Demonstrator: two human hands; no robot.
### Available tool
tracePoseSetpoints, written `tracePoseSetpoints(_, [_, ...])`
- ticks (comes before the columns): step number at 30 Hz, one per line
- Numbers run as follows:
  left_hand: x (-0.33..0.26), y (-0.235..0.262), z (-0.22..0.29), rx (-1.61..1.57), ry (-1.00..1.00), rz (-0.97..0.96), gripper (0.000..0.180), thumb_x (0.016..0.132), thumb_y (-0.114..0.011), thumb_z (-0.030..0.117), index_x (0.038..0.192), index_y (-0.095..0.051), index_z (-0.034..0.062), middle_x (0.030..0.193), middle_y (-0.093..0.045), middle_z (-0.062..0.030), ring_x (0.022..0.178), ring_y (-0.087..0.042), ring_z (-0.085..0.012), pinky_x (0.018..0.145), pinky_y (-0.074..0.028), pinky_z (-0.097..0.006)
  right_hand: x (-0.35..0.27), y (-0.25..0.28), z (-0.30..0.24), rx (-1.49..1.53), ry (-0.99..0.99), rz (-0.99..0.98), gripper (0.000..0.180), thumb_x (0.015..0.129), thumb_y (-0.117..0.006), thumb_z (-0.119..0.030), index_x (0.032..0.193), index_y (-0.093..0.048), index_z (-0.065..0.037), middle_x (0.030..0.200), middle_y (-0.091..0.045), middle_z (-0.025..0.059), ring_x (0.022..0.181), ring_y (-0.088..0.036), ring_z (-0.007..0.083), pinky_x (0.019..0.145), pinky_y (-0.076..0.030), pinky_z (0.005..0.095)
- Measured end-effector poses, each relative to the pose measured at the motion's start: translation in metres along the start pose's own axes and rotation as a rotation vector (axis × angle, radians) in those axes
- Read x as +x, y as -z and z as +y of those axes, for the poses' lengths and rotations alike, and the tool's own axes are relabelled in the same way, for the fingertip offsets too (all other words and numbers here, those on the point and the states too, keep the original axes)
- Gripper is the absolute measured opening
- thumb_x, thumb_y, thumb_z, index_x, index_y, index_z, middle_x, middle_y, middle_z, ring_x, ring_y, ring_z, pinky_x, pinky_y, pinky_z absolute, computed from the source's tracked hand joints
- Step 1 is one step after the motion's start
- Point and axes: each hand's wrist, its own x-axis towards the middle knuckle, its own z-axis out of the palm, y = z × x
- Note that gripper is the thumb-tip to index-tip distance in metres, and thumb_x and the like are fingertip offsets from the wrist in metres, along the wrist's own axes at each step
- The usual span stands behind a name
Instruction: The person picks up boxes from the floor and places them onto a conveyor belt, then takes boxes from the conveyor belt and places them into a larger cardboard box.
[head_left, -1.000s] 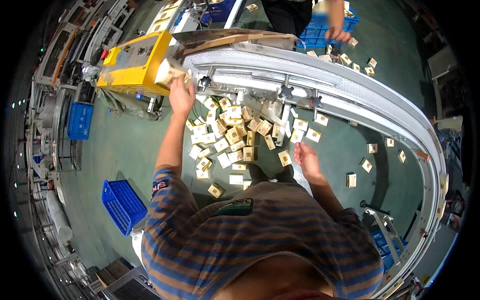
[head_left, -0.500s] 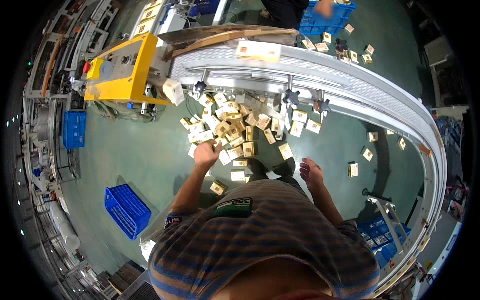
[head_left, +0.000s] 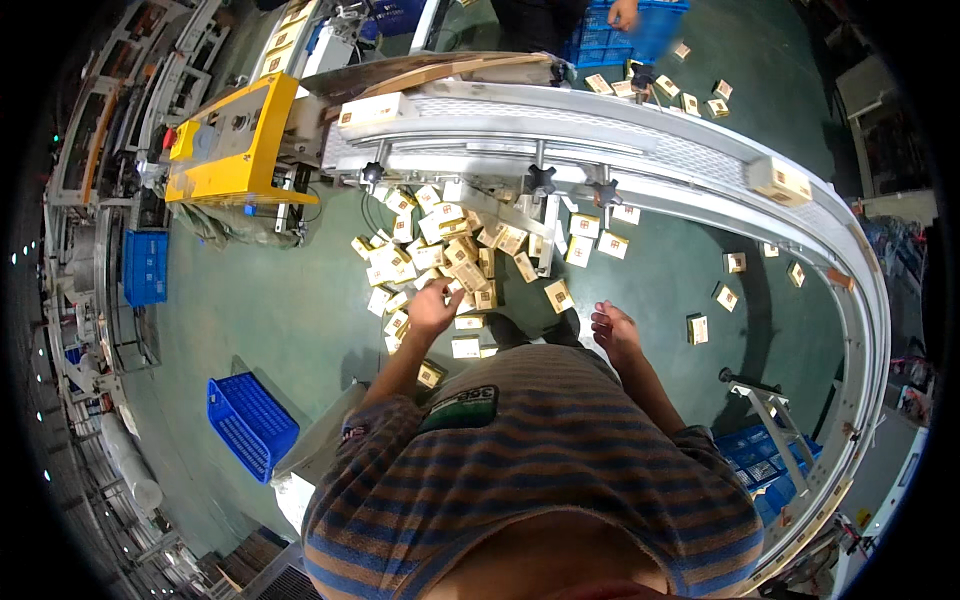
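Observation:
A heap of small cream and gold cartons point(head_left: 462, 250) lies on the floor in front of me, below the conveyor. My left hand point(head_left: 434, 306) hovers at the near side of this heap, thumb and fingers apart, with nothing visible between them. Its fingertips are closest to a tilted carton point(head_left: 468, 275); whether they touch it I cannot tell. To the right of the heap, my right hand point(head_left: 614, 328) is in the air with loosely bent, empty fingers. A single carton point(head_left: 558, 296) lies between the hands, by my feet.
A curved conveyor point(head_left: 660, 140) crosses ahead and bends down the right side, carrying a carton point(head_left: 375, 109) at left and another point(head_left: 780, 182) at right. A yellow machine housing point(head_left: 235, 140) stands at its left. Blue crate point(head_left: 254, 425) lies left; another person's hand point(head_left: 623, 14) is beyond the conveyor.
My view has shifted slightly, and my left hand has moved a little toward the right over the heap. My right hand's fingers have bent more. Cartons on the conveyor are in different places.

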Motion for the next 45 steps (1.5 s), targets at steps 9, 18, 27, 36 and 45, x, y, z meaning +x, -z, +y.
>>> tracePoseSetpoints(9, [-0.017,0.023,0.04,-0.026,0.056,0.077,0.037,0.079,-0.064,0.032,0.103,-0.063,0.0033,0.082,-0.065,-0.0146,0.071,-0.064,-0.0244,0.065,-0.05,-0.034,0.007,0.013,-0.024,-0.02,0.047,-0.091,0.028,0.089,-0.055,-0.034,0.098,-0.058,-0.008,0.074,-0.058,-0.0005,0.059,-0.052,0.0098,0.053,-0.042,0.0235])
tracePoseSetpoints(18, [-0.068,-0.002,0.053,-0.004,0.178,0.028,0.041,0.078,-0.065,0.035,0.105,-0.062,0.004,0.082,-0.066,-0.0133,0.072,-0.065,-0.0252,0.065,-0.051,-0.035,0.003,0.011,-0.033,-0.027,0.022,-0.201,0.023,0.088,-0.056,-0.031,0.093,-0.057,-0.008,0.066,-0.053,-0.0042,0.058,-0.049,0.0068,0.05,-0.036,0.0221])
tracePoseSetpoints(27, [-0.067,0.014,0.023,-0.026,0.126,0.13,0.036,0.078,-0.065,0.03,0.101,-0.062,0.0015,0.081,-0.064,-0.0151,0.069,-0.063,-0.0261,0.064,-0.05,-0.034,-0.009,-0.042,-0.036,-0.247,0.191,-0.277,0.023,0.089,-0.056,-0.026,0.087,-0.057,-0.004,0.071,-0.054,-0.0002,0.06,-0.047,0.0077,0.054,-0.037,0.0227])
tracePoseSetpoints(36, [0.086,0.096,-0.046,-0.557,0.283,0.368,0.04,0.089,-0.051,0.038,0.095,-0.057,-0.0012,0.078,-0.061,-0.0104,0.068,-0.059,-0.0203,0.061,-0.048,-0.035,-0.009,-0.176,-0.036,-0.739,0.657,-0.458,0.028,0.09,-0.054,-0.027,0.094,-0.06,0.001,0.075,-0.058,0.0036,0.065,-0.051,0.0109,0.059,-0.042,0.0256])
tracePoseSetpoints(45, [0.152,0.097,-0.023,-1.345,0.242,0.041,0.032,0.095,-0.033,0.034,0.093,-0.053,0.009,0.077,-0.054,-0.0016,0.07,-0.054,-0.0131,0.057,-0.051,-0.031,0.053,-0.392,-0.064,-1.167,1.416,-0.103,0.044,0.078,-0.062,-0.042,0.087,-0.057,0.0,0.072,-0.062,0.0167,0.07,-0.062,0.0334,0.063,-0.05,0.0383])
